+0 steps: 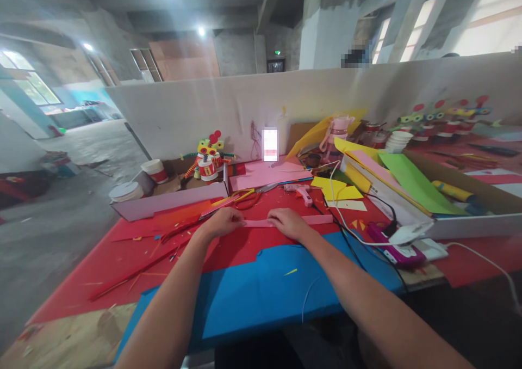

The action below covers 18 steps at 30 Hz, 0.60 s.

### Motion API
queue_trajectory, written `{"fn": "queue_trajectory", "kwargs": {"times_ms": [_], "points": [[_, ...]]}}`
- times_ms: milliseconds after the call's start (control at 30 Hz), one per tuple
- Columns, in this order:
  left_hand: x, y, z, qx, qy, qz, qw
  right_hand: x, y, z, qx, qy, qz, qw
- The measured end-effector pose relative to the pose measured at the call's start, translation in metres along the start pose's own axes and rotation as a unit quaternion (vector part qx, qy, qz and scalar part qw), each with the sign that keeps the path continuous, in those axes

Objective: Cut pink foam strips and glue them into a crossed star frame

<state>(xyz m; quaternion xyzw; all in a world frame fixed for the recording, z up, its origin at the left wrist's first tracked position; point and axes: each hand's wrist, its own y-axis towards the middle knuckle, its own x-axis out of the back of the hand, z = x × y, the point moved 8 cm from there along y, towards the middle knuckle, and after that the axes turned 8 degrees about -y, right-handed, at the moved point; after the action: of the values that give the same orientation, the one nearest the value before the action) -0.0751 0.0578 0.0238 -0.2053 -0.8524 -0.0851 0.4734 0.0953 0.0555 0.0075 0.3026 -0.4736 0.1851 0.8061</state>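
A narrow pink paper strip (261,223) lies across the red table covering, running from left to right. My left hand (224,222) pinches its left end with closed fingers. Farther right, my right hand (287,223) has its fingers curled down on the same strip, whose free end (322,219) extends past it. Just beyond my hands are a pink glue gun (299,192) and scissors (248,197). Blue paper (265,287) covers the near side of the table beneath my forearms.
At the left, a box (175,199) holds paper cups and a cup figure (207,159). Coloured sheets fill a white box (468,226) at the right. A purple power strip (402,249) with cables sits near it. Yellow paper pieces (338,188) lie behind my right hand.
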Motion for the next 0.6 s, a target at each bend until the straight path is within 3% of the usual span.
{"fn": "queue_trajectory", "kwargs": {"times_ms": [133, 300, 600], "points": [[-0.003, 0.001, 0.003, 0.021, 0.002, -0.001, 1.000, 0.001, 0.005, 0.001, -0.037, -0.025, 0.014, 0.999], [-0.003, 0.003, 0.000, 0.036, 0.021, -0.018, 0.999, -0.004, 0.003, -0.003, -0.049, 0.026, 0.010, 0.998], [-0.011, 0.005, 0.002, 0.130, 0.119, -0.014, 0.984, -0.012, 0.001, -0.008, -0.014, 0.046, -0.006, 0.999]]}}
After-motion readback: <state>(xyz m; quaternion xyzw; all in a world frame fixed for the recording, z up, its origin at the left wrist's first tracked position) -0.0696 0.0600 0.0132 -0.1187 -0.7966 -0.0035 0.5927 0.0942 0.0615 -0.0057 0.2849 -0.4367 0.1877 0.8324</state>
